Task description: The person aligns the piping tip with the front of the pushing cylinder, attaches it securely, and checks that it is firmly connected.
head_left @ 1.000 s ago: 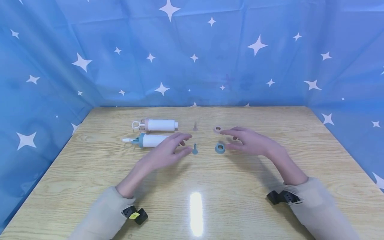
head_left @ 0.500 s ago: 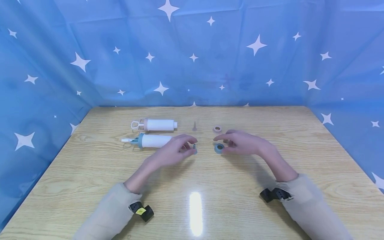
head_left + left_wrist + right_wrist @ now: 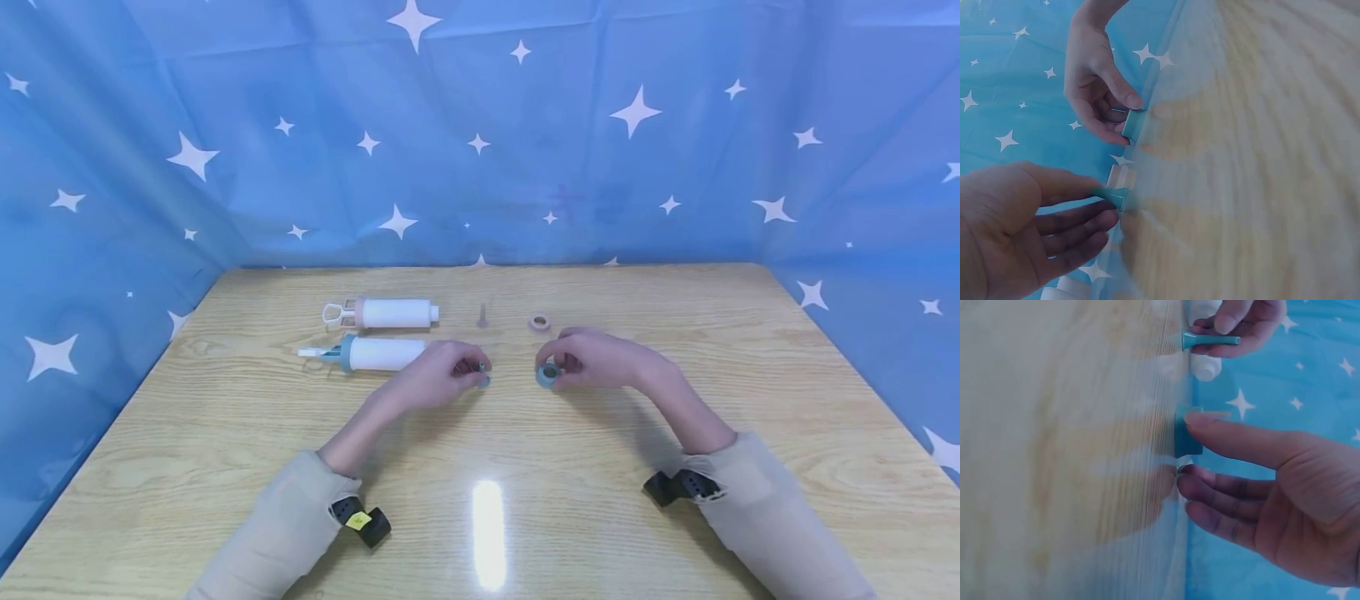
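In the head view my left hand (image 3: pixel 435 377) pinches a small teal nozzle (image 3: pixel 483 381) that stands upright on the table. The left wrist view has this teal nozzle (image 3: pixel 1113 195) between thumb and forefinger, its flared base against the tabletop. My right hand (image 3: pixel 600 358) grips a teal ring-shaped cap (image 3: pixel 547 377), thumb on one side and fingers curled to the far side. The cap (image 3: pixel 1188 440) still sits on the wood in the right wrist view. Just left of my left hand lies a white syringe-like tube (image 3: pixel 386 354) with a teal collar, its front end partly hidden by that hand.
Behind lie a second white syringe-like tube (image 3: pixel 396 313) with a pinkish collar, a pinkish nozzle (image 3: pixel 483 317) standing upright, and a pinkish ring-shaped cap (image 3: pixel 539 322). A blue starry curtain (image 3: pixel 480 167) borders the wooden table (image 3: pixel 600 517) at the back and sides.
My left hand has moved right to the teal nozzle and pinched it. My right hand has come slightly left, its fingers closing on the teal cap.
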{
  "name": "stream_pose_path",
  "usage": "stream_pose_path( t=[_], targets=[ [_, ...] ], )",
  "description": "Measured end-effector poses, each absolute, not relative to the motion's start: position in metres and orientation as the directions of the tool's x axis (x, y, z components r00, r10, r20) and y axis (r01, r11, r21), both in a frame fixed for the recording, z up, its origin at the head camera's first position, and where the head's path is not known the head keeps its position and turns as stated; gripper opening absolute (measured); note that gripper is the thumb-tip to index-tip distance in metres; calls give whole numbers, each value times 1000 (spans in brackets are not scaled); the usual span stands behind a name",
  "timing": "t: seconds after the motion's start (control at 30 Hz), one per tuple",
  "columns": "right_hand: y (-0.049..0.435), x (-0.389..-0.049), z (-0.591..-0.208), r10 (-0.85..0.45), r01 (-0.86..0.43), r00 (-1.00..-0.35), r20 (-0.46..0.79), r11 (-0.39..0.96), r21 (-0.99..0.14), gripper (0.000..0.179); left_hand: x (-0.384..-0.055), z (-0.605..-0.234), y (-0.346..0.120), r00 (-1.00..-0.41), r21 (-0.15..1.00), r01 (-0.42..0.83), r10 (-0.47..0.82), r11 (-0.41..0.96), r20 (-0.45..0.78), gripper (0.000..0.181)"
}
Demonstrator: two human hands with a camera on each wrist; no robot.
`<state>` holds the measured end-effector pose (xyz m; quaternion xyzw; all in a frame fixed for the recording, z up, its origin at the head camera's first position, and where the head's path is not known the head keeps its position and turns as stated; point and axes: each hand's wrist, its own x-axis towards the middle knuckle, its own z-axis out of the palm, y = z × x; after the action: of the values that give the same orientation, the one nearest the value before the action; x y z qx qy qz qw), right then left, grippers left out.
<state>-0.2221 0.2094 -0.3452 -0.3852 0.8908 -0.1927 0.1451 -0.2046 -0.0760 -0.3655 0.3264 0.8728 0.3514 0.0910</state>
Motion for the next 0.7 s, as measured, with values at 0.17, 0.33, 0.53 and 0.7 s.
stream_pose_path(
  t=[0.17, 0.33, 0.53, 0.7],
  targets=[
    [208, -222, -346, -737, -628, -666, -118, 638, -446, 25, -205, -369, -77, -778, 665, 504, 623, 551, 73, 9],
    [208, -222, -346, -733, -612, -668, -127, 638, -467, 22, -203, -371, -78, -775, 672, 514, 624, 534, 97, 6],
    [208, -221, -346, -734, -600, -668, -120, 627, -496, 18, -200, -370, -80, -772, 698, 512, 624, 500, 119, 8],
    [209, -220, -345, -731, -613, -678, -77, 620, -490, 19, -197, -367, -80, -783, 701, 501, 611, 508, 117, 9]
  ],
)
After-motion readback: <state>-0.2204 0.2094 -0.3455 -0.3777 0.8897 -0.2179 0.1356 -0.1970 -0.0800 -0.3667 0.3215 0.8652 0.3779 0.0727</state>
